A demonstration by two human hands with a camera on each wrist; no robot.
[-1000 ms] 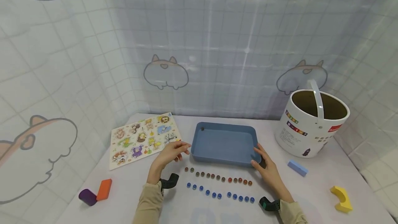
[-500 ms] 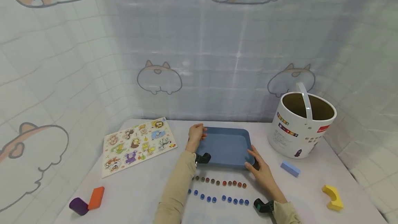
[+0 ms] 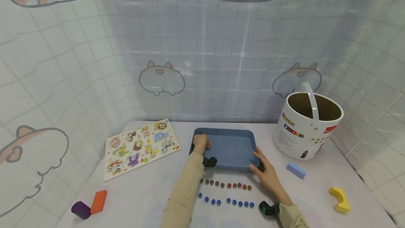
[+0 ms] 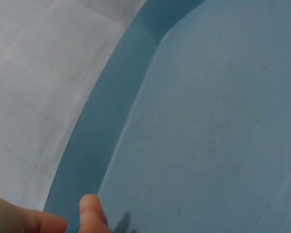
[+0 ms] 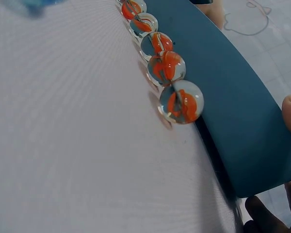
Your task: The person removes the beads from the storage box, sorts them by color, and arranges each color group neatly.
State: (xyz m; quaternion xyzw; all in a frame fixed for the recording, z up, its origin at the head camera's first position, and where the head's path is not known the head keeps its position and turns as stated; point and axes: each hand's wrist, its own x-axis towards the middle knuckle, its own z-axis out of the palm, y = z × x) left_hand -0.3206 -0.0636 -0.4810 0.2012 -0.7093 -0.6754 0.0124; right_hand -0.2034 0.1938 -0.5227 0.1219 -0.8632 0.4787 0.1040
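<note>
A shallow blue tray [image 3: 232,149] lies at the back middle of the table. My left hand [image 3: 200,143] is inside its left end, fingers curled in; two fingertips [image 4: 91,213] show low in the left wrist view, by the tray wall. Whether these fingers hold anything I cannot tell. At the tray's front right corner my right hand [image 3: 268,175] grips the edge, thumb and fingers on different sides of the corner. Just in front runs a row of glass marbles with orange swirls [image 5: 182,102]. Nearer to me is a row of blue marbles [image 3: 234,202], its left part behind the left sleeve.
An animal puzzle board [image 3: 142,149] lies back left. A purple cylinder [image 3: 81,210] and an orange block [image 3: 98,201] are at the front left. On the right stand a white bucket [image 3: 294,140] with a handle, a light-blue block [image 3: 296,170] and a yellow arch block [image 3: 340,200].
My left hand has gone from outside the tray's left side to its far left corner, then slightly back toward me. A small dark marble seen in that corner earlier is out of sight. The right hand stays.
</note>
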